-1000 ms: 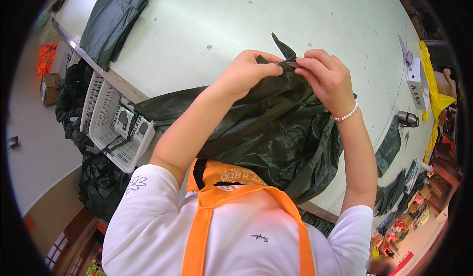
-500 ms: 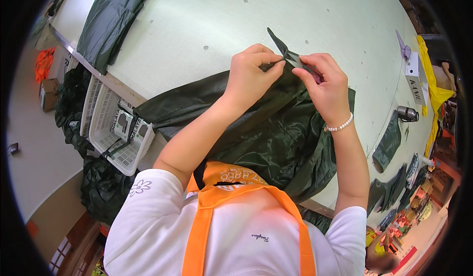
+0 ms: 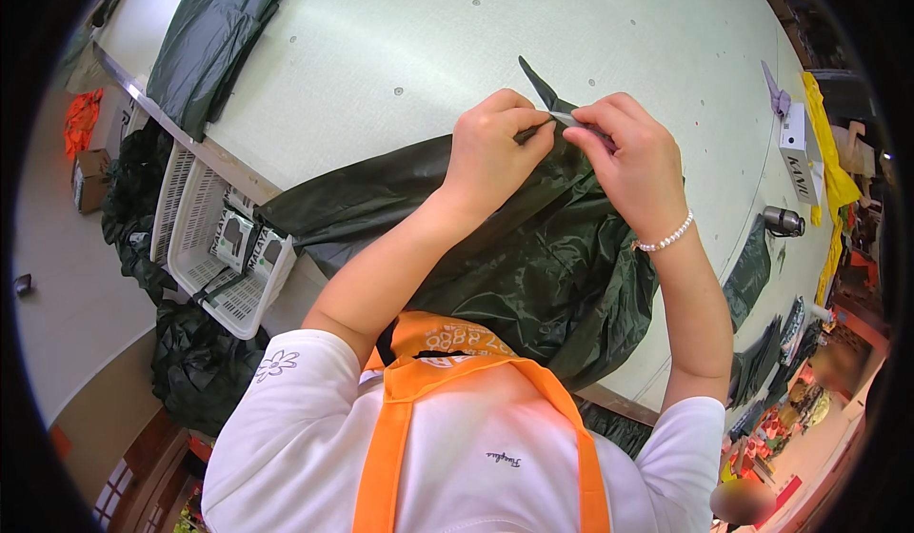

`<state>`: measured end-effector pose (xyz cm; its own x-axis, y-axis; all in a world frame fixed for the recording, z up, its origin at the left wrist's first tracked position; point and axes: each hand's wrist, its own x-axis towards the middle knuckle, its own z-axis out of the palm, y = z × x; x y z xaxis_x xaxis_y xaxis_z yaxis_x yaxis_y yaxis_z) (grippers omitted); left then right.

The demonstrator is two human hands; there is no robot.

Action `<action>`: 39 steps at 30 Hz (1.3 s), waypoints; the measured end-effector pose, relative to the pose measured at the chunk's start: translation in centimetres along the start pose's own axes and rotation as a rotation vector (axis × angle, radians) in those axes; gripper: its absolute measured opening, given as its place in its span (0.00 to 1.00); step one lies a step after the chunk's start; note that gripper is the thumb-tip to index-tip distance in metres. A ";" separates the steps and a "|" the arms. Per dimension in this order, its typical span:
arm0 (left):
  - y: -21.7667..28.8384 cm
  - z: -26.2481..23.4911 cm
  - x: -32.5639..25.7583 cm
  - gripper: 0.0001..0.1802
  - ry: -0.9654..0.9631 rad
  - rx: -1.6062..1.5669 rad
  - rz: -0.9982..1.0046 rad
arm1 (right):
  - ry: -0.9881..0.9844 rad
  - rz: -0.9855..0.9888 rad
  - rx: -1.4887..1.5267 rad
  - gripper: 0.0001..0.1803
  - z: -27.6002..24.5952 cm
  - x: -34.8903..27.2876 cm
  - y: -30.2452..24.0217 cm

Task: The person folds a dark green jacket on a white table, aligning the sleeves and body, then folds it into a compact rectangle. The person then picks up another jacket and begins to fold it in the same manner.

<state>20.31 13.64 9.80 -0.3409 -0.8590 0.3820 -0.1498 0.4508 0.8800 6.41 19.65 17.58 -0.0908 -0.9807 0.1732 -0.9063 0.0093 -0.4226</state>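
Observation:
A dark green, shiny fabric piece (image 3: 533, 257) lies in loose folds over the table's near edge, right up against my body. My left hand (image 3: 497, 148) is closed, with thumb and forefinger pinching an edge of this fabric. Just to its right, my right hand (image 3: 633, 157) grips small thread snips (image 3: 571, 120), whose silvery blade points at the pinched edge. Their handle is mostly hidden in my palm. A narrow pointed strip of the fabric sticks up beyond my fingertips.
The white table (image 3: 400, 48) carries a folded dark green stack (image 3: 214, 43) at far left. A white plastic basket (image 3: 195, 257) with printed packets hangs by the left edge. On the right stand a white box (image 3: 798, 157), a metal flask (image 3: 784, 221) and dark green pieces (image 3: 749, 276).
The blade has turned flatter and moved in against the pinched edge. My right forearm has shifted slightly right, and my left hand has moved a little right and down.

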 end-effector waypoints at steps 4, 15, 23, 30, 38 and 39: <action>0.4 0.0 0.2 0.05 -0.007 -0.003 -0.034 | 0.093 0.054 0.191 0.10 0.5 -0.4 0.9; -3.5 -1.7 0.5 0.22 -0.049 0.395 -0.051 | 0.635 1.039 -0.040 0.14 1.5 -25.5 30.7; -3.4 3.6 -5.3 0.13 -0.422 0.372 -0.149 | 0.666 1.591 -0.318 0.18 3.0 -44.5 37.5; -0.7 13.3 -9.7 0.21 -0.820 0.004 -0.514 | 0.484 1.079 0.285 0.29 4.4 -31.0 26.2; 3.9 22.2 -12.3 0.17 -0.617 -0.677 -1.187 | 0.586 0.589 1.239 0.21 5.9 -24.6 14.6; 4.5 21.0 -12.7 0.17 -0.601 -0.643 -1.102 | 0.407 0.586 1.403 0.21 4.2 -25.2 13.8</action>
<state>4.49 31.66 3.00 -0.6912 -0.3868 -0.6104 -0.2068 -0.7035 0.6799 -2.07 43.68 3.63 -0.5886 -0.7874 -0.1831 0.3622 -0.0543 -0.9305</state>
